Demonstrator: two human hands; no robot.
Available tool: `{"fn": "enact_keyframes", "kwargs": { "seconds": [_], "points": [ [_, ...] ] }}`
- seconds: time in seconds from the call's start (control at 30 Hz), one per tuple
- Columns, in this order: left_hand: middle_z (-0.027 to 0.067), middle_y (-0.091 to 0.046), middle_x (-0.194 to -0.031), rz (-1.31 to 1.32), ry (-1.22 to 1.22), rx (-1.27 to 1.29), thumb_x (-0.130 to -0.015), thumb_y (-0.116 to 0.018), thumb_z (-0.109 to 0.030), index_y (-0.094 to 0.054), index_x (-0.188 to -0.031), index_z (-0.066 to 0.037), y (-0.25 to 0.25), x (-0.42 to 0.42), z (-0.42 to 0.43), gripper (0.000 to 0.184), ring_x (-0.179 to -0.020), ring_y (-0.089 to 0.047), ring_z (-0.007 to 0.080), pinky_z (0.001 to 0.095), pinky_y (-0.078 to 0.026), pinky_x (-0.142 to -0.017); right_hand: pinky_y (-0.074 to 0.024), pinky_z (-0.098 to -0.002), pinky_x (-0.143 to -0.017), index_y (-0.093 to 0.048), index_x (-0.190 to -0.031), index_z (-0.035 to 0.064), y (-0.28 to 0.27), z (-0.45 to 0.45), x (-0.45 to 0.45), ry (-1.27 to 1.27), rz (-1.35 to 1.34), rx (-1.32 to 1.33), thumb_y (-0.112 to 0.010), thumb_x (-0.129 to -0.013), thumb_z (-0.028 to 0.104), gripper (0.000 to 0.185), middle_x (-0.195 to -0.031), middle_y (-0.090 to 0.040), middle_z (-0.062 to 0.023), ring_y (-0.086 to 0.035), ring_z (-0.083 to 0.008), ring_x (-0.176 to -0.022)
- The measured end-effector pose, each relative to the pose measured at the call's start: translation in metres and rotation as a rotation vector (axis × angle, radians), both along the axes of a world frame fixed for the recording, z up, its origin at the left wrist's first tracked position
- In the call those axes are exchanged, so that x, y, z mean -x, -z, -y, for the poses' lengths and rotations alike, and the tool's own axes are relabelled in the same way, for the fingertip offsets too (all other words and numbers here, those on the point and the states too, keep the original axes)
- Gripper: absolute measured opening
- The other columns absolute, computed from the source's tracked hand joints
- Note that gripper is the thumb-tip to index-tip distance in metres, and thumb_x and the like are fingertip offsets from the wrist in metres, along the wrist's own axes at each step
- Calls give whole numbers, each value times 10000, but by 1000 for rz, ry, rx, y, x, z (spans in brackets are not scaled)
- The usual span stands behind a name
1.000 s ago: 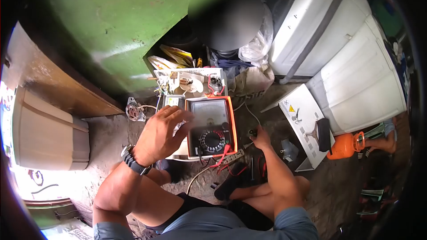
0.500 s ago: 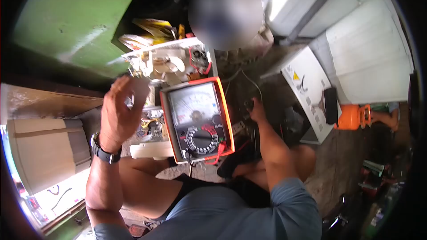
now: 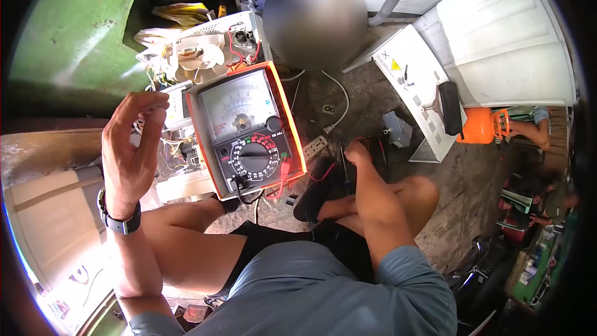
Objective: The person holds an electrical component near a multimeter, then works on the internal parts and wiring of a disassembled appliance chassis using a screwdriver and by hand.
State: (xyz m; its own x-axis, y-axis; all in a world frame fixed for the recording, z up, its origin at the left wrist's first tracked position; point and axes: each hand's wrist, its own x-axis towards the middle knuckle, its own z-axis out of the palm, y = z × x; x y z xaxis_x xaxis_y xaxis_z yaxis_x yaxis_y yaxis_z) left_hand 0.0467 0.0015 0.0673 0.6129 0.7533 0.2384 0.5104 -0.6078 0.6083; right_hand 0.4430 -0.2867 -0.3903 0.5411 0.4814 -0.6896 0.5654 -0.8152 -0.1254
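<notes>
An analog multimeter (image 3: pixel 252 152) in an orange-rimmed case lies tilted before me, its dial and scale facing up. Red and black leads (image 3: pixel 285 175) plug into its lower edge. To its left my left hand (image 3: pixel 132 146) is raised in the air, thumb and fingertips drawn together; I cannot make out anything between them. My right hand (image 3: pixel 357 151) reaches down to the floor, its fingers closed and pointing away; what they grip is hidden. Beside it lie thin, dark, rod-like tools (image 3: pixel 342 165). Behind the meter sits an opened white appliance (image 3: pixel 254 25) with its fan and wiring exposed.
A socket strip (image 3: pixel 315 147) and a white cable (image 3: pixel 346 102) lie on the floor. Further right are a grey metal box (image 3: pixel 398 129), a white panel (image 3: pixel 415 87) with a warning sign, a black pouch (image 3: pixel 450 109) and an orange gas cylinder (image 3: pixel 477 126). Another person's limb shows beyond.
The view has shifted, so the meter and appliance sit further left and higher. My left hand was blurred and is now sharper. My right hand has dropped lower; the dark object at its fingertips no longer shows.
</notes>
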Motion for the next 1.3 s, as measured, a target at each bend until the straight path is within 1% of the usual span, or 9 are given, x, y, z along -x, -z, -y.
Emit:
{"fn": "enact_keyframes", "kwargs": {
  "seconds": [0.3, 0.57, 0.67, 0.8, 0.87, 0.93, 1.03, 1.17, 1.3],
  "points": [
    [105, -683, -956, -37, -17, 27, -990, -621, -70, -673, -1119, 10, 4, 22, 15, 160, -868, -631, 194, 321, -500, -840, -565, -486, -963, -725, -1256, 63, -15, 28, 39, -274, -45, 422, -584, -950, 243, 381, -1302, -688, -197, -674, -321, -1209],
    [113, -677, -949, -71, -33, 58, -973, -626, -41, -673, -1088, 22, 9, 14, 13, 139, -896, -664, 213, 328, -513, -849, -547, -537, -892, -619, -1112, 36, -29, -89, 90, -151, -12, -487, -583, -955, 292, 302, -1117, -698, -221, -670, -434, -1064],
    [134, -694, -965, -59, -94, 36, -938, -659, -22, -683, -1072, 27, 7, 8, 12, 144, -888, -683, 233, 335, -533, -822, -538, -572, -861, -552, -1196, 50, 63, -122, 130, -7, -153, -762, -743, -865, 464, 564, -1026, -706, -285, -661, -506, -1015],
    [132, -703, -994, -76, -79, 39, -937, -642, -1, -690, -1071, 12, 0, -8, 2, 143, -919, -694, 252, 340, -536, -816, -528, -549, -944, -557, -1288, 47, 18, -142, 143, 236, -214, -462, -804, -813, 452, 672, -1168, -691, -295, -660, -485, -1105],
    [148, -689, -975, -112, 12, -36, -933, -659, -28, -697, -1063, 15, -9, -17, -16, 142, -916, -683, 317, 377, -541, -822, -533, -548, -947, -614, -1275, 78, 92, -139, 142, 238, -237, -659, -738, -797, 502, 651, -1176, -692, -281, -651, -473, -1135],
    [157, -690, -1004, -88, 37, -164, -934, -659, -62, -700, -1075, 10, -4, -27, -47, 164, -956, -669, 347, 407, -540, -863, -545, -538, -924, -634, -1310, 113, 1, -144, 143, 136, -178, -610, -721, -781, 581, 711, -1170, -700, -279, -658, -476, -1113],
    [166, -694, -1079, -54, 132, -184, -935, -666, -119, -685, -1134, 0, 24, -42, -94, 233, -1053, -653, 366, 436, -529, -915, -554, -507, -874, -659, -1281, 90, 22, -141, 116, 96, -214, -573, -712, -825, 538, 641, -1146, -712, -277, -682, -442, -1106],
    [185, -715, -1064, -75, 389, 52, -999, -653, -279, -681, -1182, -21, 28, -59, -109, 317, -962, -691, 365, 435, -553, -842, -566, -432, -645, -641, -902, 20, -28, -104, 72, 1022, -1034, -745, -637, -881, 159, 141, -806, -672, -111, -670, -253, -730],
    [187, -730, -1072, -440, 537, 302, -955, -644, -598, -684, -1233, -76, -12, -47, -93, 593, -959, -711, 323, 441, -560, -828, -563, -434, -667, -385, -1433, 252, -232, -63, 71, 919, -1131, -888, -513, -884, 89, 587, -1006, -642, -169, -622, -260, -739]
  ]
}}
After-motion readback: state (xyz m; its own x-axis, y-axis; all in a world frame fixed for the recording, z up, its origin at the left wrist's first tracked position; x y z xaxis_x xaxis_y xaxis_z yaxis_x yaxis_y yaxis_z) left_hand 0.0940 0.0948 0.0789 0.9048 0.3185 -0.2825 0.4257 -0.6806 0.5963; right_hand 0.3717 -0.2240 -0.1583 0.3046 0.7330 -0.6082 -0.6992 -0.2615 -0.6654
